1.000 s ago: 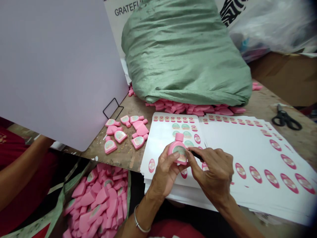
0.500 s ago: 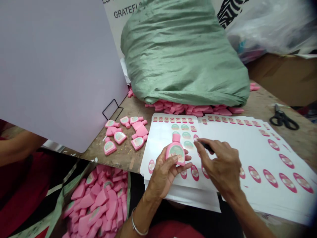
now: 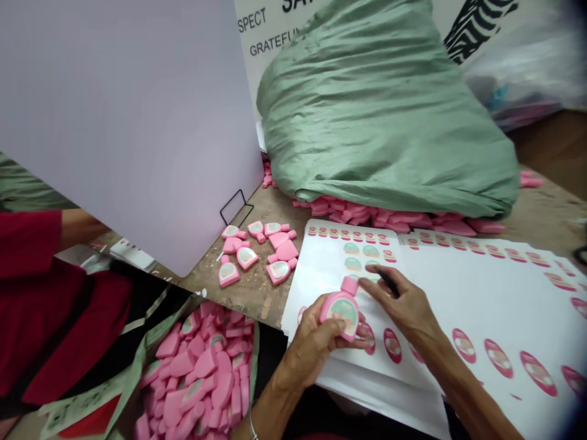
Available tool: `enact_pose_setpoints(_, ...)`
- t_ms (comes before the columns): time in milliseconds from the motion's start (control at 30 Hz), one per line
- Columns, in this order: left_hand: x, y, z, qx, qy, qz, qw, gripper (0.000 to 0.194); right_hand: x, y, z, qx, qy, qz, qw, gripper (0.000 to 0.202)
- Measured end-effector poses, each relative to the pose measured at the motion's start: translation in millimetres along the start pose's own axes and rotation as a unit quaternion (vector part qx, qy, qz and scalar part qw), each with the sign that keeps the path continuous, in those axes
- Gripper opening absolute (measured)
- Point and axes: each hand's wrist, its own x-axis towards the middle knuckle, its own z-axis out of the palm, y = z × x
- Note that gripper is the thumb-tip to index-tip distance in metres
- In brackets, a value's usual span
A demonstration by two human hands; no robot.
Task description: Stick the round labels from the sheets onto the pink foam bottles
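Note:
My left hand [image 3: 312, 342] is closed around a small pink bottle [image 3: 349, 285] with a green-and-cream label on its face, the thumb lying over the label's lower part. Close by on the right, my right hand [image 3: 410, 311] grips a slim dark tool [image 3: 389, 281] whose kind I cannot make out. Its index fingertip is beside the bottle's cap. Under both hands lies a white sticker sheet [image 3: 316, 269] with green labels, red-pink ovals and a row of small stickers. A second sticker sheet [image 3: 458, 287] lies to the right.
Several labelled pink bottles [image 3: 247, 258] lie on the wooden table [image 3: 257, 293]. An open sack [image 3: 151, 342] of pink bottles stands below its edge. A bulging green sack [image 3: 389, 122] rests behind the sheets. A pale panel [image 3: 137, 122] fills the left, with another person's red sleeve [image 3: 36, 244] beyond.
The view has swung left, so the table's things appear further right. The bottle in my left hand leans slightly, and my right hand's fingers are nearer its cap.

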Motion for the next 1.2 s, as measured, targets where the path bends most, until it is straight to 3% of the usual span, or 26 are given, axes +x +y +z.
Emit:
enact_pose_setpoints(67,-1.9,-0.9,-8.7,0.015,0.039,0.010,0.999,0.024,9.9,21.0,0.7,-0.114,0.048,-0.059,0.991,0.049)
enact_pose_setpoints(167,-2.8,3.2,-23.9,0.100,0.094,0.051,0.989,0.029,18.5,46.7,4.1,-0.321,0.100,-0.162,0.928,0.044)
enact_pose_setpoints(233,-1.2,16.5,-40.8,0.209,0.156,0.086,0.962,0.037,21.1,50.7,7.6,-0.397,0.138,-0.218,0.881,0.042)
enact_pose_setpoints(267,0.5,28.1,-53.1,0.272,0.201,0.112,0.934,0.037,22.4,47.7,10.1,-0.412,0.138,-0.240,0.868,0.042)
enact_pose_setpoints(367,11.2,81.2,-107.1,0.463,0.317,0.220,0.798,0.032,30.6,23.3,26.1,-0.392,0.037,-0.318,0.862,0.057)
enact_pose_setpoints(433,24.3,123.3,-153.5,0.573,0.273,0.276,0.722,0.031,43.3,0.8,47.9,-0.359,-0.081,-0.367,0.854,0.082)
enact_pose_setpoints(533,52.7,171.8,-221.2,0.604,0.233,0.266,0.714,0.032,76.6,-30.9,94.1,-0.360,-0.221,-0.352,0.835,0.116)
enact_pose_setpoints(600,74.4,186.5,-254.3,0.613,0.209,0.249,0.720,0.034,105.1,-47.0,125.4,-0.392,-0.273,-0.295,0.827,0.132)
enact_pose_setpoints(667,94.2,189.0,-273.6,0.620,0.182,0.234,0.727,0.035,132.9,-58.0,151.2,-0.415,-0.308,-0.252,0.818,0.142)
enact_pose_setpoints(800,117.1,179.8,-280.4,0.628,0.119,0.202,0.742,0.032,168.8,-63.9,186.8,-0.409,-0.358,-0.266,0.796,0.144)
enact_pose_setpoints(967,109.8,173.8,-278.6,0.625,0.095,0.179,0.754,0.031,169.0,-55.6,215.6,-0.354,-0.356,-0.357,0.788,0.133)
enact_pose_setpoints(1100,83.6,169.8,-277.4,0.621,0.102,0.186,0.755,0.029,153.3,-50.7,214.7,-0.337,-0.299,-0.412,0.792,0.130)
enact_pose_setpoints(1200,70.3,162.1,-274.0,0.611,0.141,0.218,0.748,0.038,155.0,-48.9,205.9,-0.313,-0.267,-0.452,0.792,0.128)
